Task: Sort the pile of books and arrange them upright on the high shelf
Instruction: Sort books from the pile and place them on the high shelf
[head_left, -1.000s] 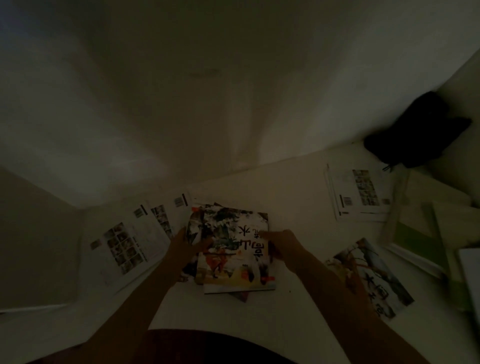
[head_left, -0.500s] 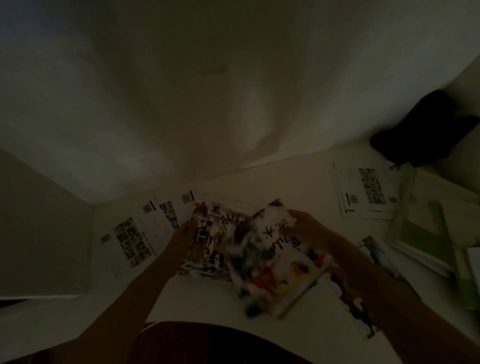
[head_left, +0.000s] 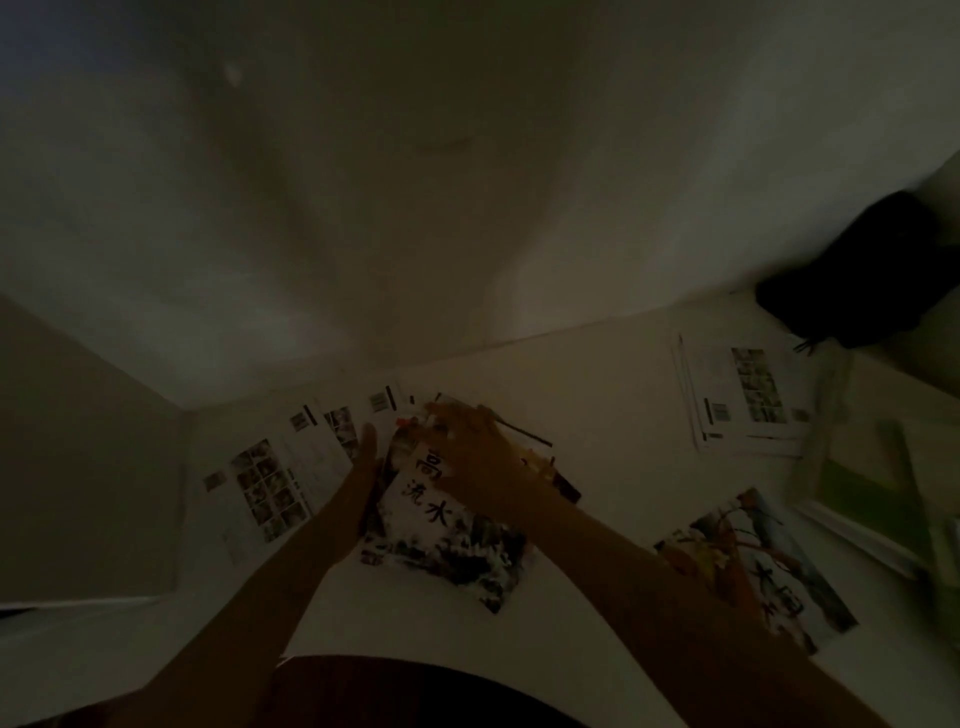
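The light is dim. A book with an ink landscape cover and black brush characters (head_left: 441, 540) lies on top of a small pile of books (head_left: 550, 467) in the middle of the white surface (head_left: 597, 395). My right hand (head_left: 467, 447) lies over the book's far end, and its fingers hold that far edge. My left hand (head_left: 364, 452) stands with straight fingers against the left edge of the pile. Both forearms reach in from below.
Several white books with photo grids (head_left: 270, 483) are fanned out at the left. Another white stack (head_left: 743, 395) lies at the back right. A colourful painted book (head_left: 753, 561) and green-white books (head_left: 872, 493) lie at the right. A black object (head_left: 857, 270) fills the right corner.
My right hand lifted the ink-landscape book off the pile, swung it round and set it back, so its characters now face the other way. My left hand stayed at the pile's left edge.
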